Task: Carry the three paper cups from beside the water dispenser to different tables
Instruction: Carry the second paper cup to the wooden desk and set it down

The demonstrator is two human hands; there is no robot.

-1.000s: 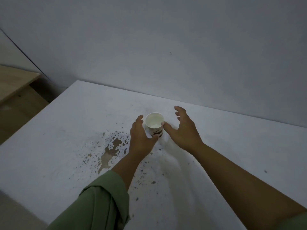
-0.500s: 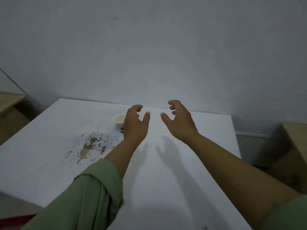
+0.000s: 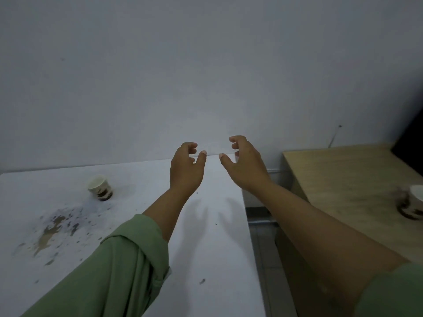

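Two paper cups, one (image 3: 100, 187) on white table (image 3: 210, 248), one (image 3: 412, 204) on wooden table (image 3: 343, 175), left hand (image 3: 186, 170) and right hand (image 3: 246, 167) empty, fingers curled apart

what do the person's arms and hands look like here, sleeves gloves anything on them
Both hands are bare: no gloves, rings or watch show on the left hand or the right hand. Each arm wears a light green sleeve, loose and creased. The left sleeve is pushed up and bunched at mid-forearm; the right sleeve shows only at the frame's corner, leaving the forearm bare.
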